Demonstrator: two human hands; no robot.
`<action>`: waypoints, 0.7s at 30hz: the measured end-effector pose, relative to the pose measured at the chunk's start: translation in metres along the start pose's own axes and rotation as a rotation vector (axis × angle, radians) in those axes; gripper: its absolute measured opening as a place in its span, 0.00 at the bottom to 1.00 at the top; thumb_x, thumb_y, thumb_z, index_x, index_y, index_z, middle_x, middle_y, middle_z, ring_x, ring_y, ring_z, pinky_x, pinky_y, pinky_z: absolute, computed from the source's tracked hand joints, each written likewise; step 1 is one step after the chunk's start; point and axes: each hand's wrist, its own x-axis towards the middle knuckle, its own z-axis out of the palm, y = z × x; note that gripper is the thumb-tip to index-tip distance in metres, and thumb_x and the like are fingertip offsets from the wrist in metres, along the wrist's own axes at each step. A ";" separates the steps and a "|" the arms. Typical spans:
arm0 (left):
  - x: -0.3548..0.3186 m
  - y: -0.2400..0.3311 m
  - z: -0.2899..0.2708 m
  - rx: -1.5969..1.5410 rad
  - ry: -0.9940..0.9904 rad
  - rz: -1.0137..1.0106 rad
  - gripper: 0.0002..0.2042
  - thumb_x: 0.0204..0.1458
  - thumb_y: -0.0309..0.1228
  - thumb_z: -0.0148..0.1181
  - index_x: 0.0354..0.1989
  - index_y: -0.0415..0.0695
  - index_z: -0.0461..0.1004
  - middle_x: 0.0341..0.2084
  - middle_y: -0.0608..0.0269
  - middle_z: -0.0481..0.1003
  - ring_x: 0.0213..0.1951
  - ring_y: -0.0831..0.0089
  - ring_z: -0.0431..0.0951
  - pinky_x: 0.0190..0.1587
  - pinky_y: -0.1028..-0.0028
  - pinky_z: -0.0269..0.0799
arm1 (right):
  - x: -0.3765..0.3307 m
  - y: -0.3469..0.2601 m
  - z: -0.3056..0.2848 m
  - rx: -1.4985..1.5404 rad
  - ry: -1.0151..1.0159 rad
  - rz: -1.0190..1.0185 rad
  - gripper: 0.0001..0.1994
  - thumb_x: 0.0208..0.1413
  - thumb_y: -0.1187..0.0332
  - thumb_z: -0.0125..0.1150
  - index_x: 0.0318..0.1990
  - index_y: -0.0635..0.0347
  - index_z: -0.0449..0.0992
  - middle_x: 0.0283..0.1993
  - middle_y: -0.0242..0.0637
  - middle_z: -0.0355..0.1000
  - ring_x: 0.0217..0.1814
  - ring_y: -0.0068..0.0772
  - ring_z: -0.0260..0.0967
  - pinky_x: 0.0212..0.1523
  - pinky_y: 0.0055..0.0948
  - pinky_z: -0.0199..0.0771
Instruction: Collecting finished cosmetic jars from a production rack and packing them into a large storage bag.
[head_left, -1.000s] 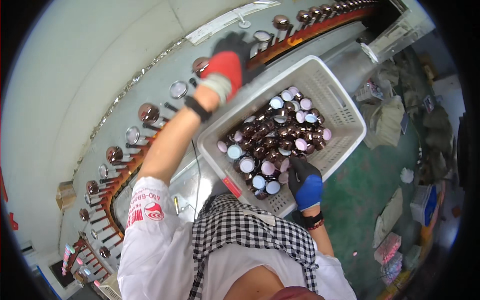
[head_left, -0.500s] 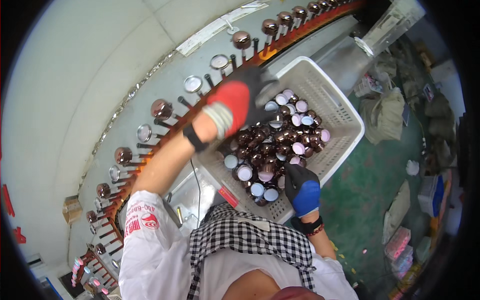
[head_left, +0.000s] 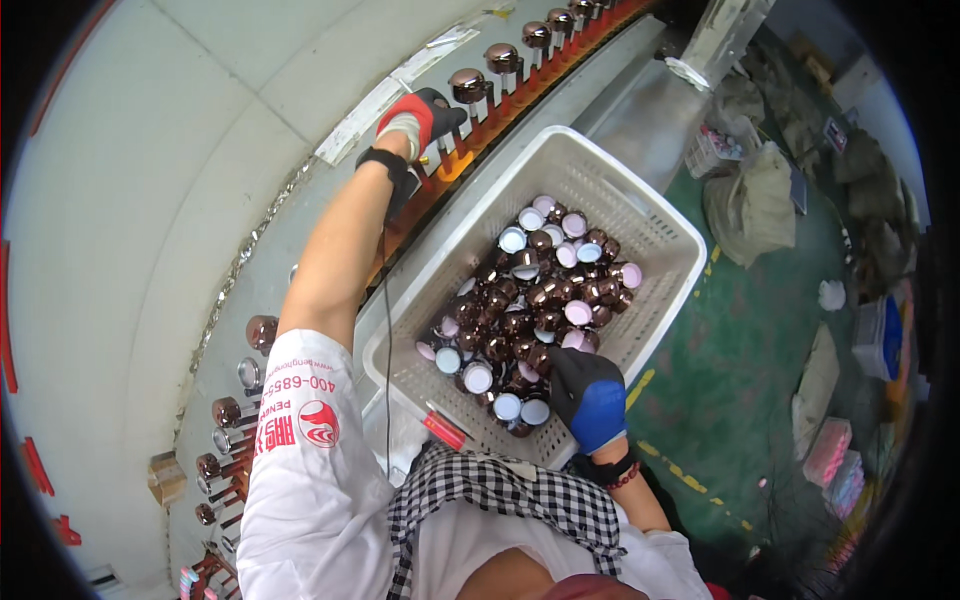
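My left hand (head_left: 425,115), in a red and black glove, reaches to the curved line of upright holders. Its fingers curl at one holder beside a shiny brown round cap (head_left: 467,84); what they hold is hidden. My right hand (head_left: 583,392), in a blue and black glove, is at the near right side of a white plastic basket (head_left: 655,215). Its fingers are bent down among glossy brown caps (head_left: 548,291), some showing pale pink, white or bluish round faces, and I cannot make out what is in them.
The curved rail (head_left: 520,95) carries more brown caps on its holders, along a pale wall. A dark cable (head_left: 388,350) hangs by the basket's left side. To the right are a green floor (head_left: 700,400), a large beige sack (head_left: 755,205) and pink packs (head_left: 828,452).
My left hand has moved from above the basket up and left to the rail. My right hand stays at the caps, a little lower in the picture. The view has shifted.
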 end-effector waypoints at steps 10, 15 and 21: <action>-0.172 0.032 0.091 0.200 -0.013 0.956 0.42 0.46 0.49 0.79 0.72 0.49 0.73 0.71 0.42 0.69 0.70 0.35 0.67 0.75 0.44 0.62 | 0.007 -0.004 -0.003 0.022 -0.013 0.011 0.15 0.57 0.75 0.65 0.52 0.61 0.82 0.40 0.47 0.81 0.41 0.55 0.78 0.42 0.51 0.75; -0.029 0.033 0.020 0.320 0.528 0.748 0.36 0.52 0.53 0.72 0.67 0.47 0.77 0.60 0.39 0.77 0.62 0.38 0.75 0.65 0.50 0.73 | 0.006 0.005 0.002 0.055 -0.039 0.035 0.15 0.57 0.74 0.66 0.53 0.59 0.83 0.41 0.46 0.81 0.42 0.55 0.79 0.43 0.50 0.76; 0.017 0.021 0.004 0.252 0.061 0.177 0.21 0.55 0.46 0.68 0.49 0.41 0.86 0.44 0.45 0.86 0.46 0.46 0.86 0.51 0.55 0.81 | -0.002 0.003 0.002 0.027 0.066 0.002 0.15 0.57 0.74 0.67 0.53 0.57 0.83 0.40 0.45 0.81 0.41 0.54 0.79 0.42 0.50 0.75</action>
